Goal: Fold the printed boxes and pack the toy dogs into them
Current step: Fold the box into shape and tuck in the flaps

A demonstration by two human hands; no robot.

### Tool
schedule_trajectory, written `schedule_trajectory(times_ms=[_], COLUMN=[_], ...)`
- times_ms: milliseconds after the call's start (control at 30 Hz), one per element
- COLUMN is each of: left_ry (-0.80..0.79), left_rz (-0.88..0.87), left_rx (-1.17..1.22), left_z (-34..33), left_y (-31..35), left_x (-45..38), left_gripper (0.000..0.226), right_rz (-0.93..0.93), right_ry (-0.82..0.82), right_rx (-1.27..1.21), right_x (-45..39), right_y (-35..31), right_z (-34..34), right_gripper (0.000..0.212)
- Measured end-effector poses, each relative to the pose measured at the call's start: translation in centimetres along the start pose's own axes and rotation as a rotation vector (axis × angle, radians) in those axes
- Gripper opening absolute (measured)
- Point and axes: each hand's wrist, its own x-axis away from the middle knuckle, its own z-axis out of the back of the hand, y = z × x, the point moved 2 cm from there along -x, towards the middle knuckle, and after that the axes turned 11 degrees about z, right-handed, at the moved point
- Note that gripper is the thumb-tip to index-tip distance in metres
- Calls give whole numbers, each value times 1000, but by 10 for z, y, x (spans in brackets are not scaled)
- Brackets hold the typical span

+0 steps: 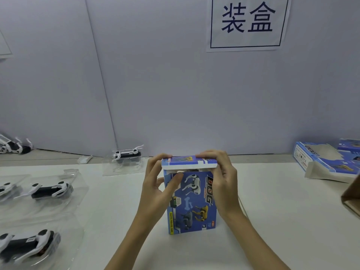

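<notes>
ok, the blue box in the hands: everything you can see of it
The box is printed cardboard, blue, with pictures of white, grey and yellow toy dogs, a bone, a "DOG" title and a yellow strip along the left edge. It stands upright on the white table, near the middle. Its top lid is folded almost flat, with a narrow gap still showing under it. The left hand holds the upper left side, thumb on the front; the right hand grips the lid's right end. What is inside cannot be seen.

White table (pixel 263 221): upright printed box (pixel 191 203), 4 blister-packed toy dogs (pixel 51 190), flat boxes (pixel 327 162).
</notes>
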Motion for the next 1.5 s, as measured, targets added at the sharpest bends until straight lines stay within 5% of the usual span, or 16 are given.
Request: schedule_trajectory(times_ms=[233, 367, 667, 767, 833, 967, 1100, 1233, 1333, 1500], left_ry=[62, -26, 25, 160, 173, 194, 130, 55, -5, 119], left_rz=[-28, -118, -54, -53, -132, -242, -212, -358, -416, -369], left_rx=[84, -116, -8, -105, -383, -785, -691, -825, -895, -914], left_z=[-3, 3, -3, 0, 1, 5, 10, 16, 18, 14], left_y=[-4, -15, -16, -22, -25, -25, -27, -28, -28, -24], left_x=[6, 4, 2, 6, 9, 10, 7, 4, 3, 6], left_gripper=[59, 49, 26, 53, 79, 122, 129, 126, 122, 130], right_rz=[-105, -89, 47, 47, -78, -221, -273, -254, -216, -139], right_ry=[-23, -9, -126, 25, 168, 90, -86, -269, -285, -265], right_rx=[-199, -177, 50, 191, 102, -126, -120, 26, 59, 56], right_x=[3, 0, 7, 9, 13, 21, 14, 7, 15, 18], right_y=[8, 12, 9, 8, 8, 9, 11, 14, 16, 7], right_z=[8, 8, -1, -3, -4, -13, -11, 5, -1, -17], right_gripper=[39, 49, 34, 29, 34, 34, 37, 39, 37, 38])
